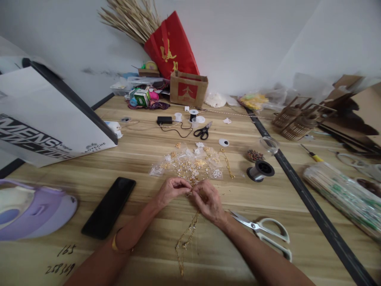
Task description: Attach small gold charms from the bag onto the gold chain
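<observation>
My left hand (172, 190) and my right hand (209, 201) meet over the wooden table (143, 159), fingers pinched together on the top end of a gold chain (186, 238). The chain trails down the table toward me between my forearms. Just beyond my fingers lies a heap of small clear bags with gold and silver jewellery parts (190, 163). A gold bangle (115, 245) is on my left wrist.
White-handled scissors (268, 232) lie right of my right wrist; a black phone (109, 206) to the left. A wire spool (261, 171), bead dish (254, 155), black scissors (203, 131), white bag (44, 119), purple visor (32, 210), brown paper bag (188, 89) surround them.
</observation>
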### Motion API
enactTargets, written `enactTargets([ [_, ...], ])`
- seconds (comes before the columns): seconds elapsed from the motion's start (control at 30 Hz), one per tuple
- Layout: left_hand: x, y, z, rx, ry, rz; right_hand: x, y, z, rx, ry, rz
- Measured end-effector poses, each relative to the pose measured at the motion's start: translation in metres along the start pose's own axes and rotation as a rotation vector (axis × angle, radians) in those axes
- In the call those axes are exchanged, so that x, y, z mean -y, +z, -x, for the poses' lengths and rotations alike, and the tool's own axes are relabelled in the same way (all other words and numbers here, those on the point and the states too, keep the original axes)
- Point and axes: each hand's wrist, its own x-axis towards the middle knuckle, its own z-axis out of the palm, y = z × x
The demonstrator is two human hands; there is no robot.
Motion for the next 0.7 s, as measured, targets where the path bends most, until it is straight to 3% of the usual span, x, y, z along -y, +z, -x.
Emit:
enactTargets([
  [0.7, -0.0007, -0.0011, 0.0003, -0.007, 0.026, -0.038, 0.0012, -0.0001, -0.0012, -0.009, 0.017, -0.006],
])
